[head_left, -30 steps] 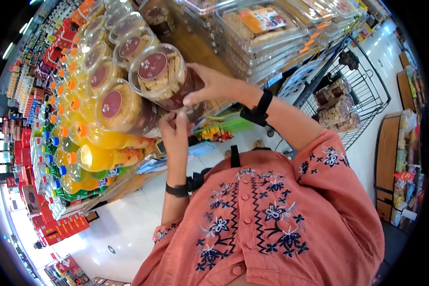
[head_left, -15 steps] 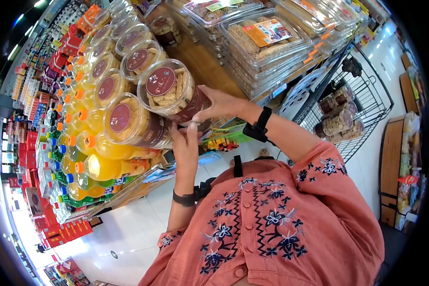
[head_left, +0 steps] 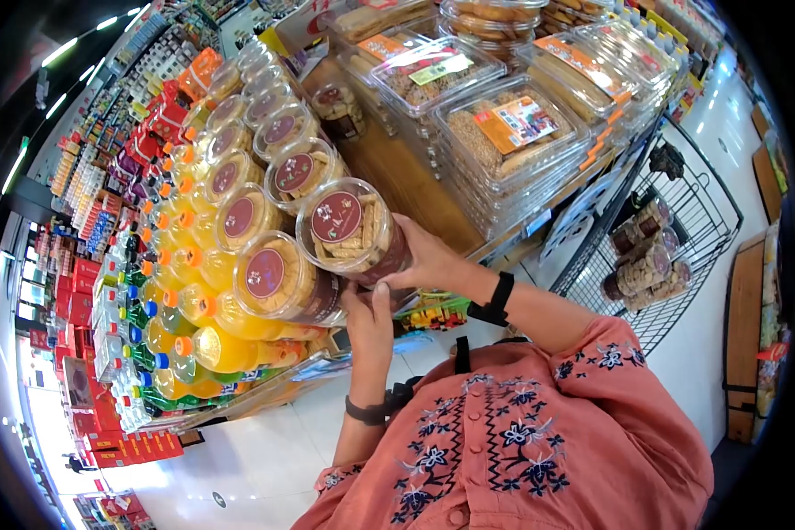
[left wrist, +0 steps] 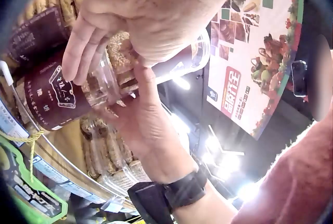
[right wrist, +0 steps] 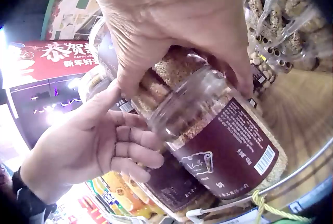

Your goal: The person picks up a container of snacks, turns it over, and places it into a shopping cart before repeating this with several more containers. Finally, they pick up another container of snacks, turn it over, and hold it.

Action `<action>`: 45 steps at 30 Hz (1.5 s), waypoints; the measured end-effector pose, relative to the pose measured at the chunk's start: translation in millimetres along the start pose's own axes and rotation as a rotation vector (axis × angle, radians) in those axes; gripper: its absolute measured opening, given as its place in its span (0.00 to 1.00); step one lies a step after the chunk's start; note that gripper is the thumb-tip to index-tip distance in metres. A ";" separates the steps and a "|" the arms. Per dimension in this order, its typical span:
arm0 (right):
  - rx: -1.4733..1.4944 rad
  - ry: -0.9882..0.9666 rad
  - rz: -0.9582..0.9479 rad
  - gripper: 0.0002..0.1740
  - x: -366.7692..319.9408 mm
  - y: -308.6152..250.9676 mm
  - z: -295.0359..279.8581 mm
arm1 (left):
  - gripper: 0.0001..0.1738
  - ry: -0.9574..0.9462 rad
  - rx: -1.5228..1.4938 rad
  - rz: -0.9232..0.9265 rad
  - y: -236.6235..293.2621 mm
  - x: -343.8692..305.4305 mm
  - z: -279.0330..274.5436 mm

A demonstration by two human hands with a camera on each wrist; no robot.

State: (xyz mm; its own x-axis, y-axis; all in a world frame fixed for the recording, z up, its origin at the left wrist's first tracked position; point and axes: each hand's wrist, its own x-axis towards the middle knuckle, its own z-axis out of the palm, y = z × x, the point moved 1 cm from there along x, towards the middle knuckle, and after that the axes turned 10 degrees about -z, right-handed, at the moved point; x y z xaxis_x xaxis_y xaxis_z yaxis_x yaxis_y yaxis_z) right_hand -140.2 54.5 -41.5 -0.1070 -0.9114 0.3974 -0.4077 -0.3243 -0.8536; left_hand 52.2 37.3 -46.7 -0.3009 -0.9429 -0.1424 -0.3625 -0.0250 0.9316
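In the head view my right hand (head_left: 428, 258) grips the side of a clear round jar (head_left: 344, 227) of biscuit sticks, with a maroon lid sticker and label. The right wrist view shows this jar stacked on a second jar (right wrist: 229, 148) with a maroon label and barcode. My left hand (head_left: 369, 322) is at the near side of the stack, close to the right thumb. Its fingers (right wrist: 138, 146) look loosely bent beside the lower jar, palm partly showing. Another biscuit jar (head_left: 276, 276) stands right beside the gripped one on the left.
Rows of similar jars (head_left: 296, 170) run backward, with orange drink bottles (head_left: 230, 346) to their left. Stacked biscuit boxes (head_left: 512, 132) stand on the wooden shelf (head_left: 397, 177) at right. A shopping cart (head_left: 715, 221) holding several jars (head_left: 649, 265) is farther right. A wire rail (right wrist: 307, 167) edges the shelf.
The head view has shifted, so the shelf and hands appear lower and farther right. My right hand keeps its grip on the same jar, with the left hand still beside it.
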 end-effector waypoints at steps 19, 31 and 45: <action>-0.076 -0.029 0.062 0.68 4.9 4.8 1.2 | 0.33 0.011 0.043 -0.104 16.2 4.4 1.3; 0.018 -0.043 -0.010 0.62 7.5 17.3 0.4 | 0.34 0.003 0.072 -0.044 8.3 7.1 -1.7; 0.295 -0.136 0.179 0.49 -9.5 8.6 -22.9 | 0.39 -0.129 -0.085 -0.034 1.6 -5.1 -5.0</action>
State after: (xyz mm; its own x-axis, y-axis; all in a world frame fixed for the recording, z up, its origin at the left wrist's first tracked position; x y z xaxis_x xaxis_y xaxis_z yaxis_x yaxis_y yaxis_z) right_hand -163.5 66.2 -44.9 -0.0236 -0.9792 0.2015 -0.1124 -0.1977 -0.9738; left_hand 57.6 40.4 -42.8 -0.4022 -0.8908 -0.2113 -0.3007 -0.0895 0.9495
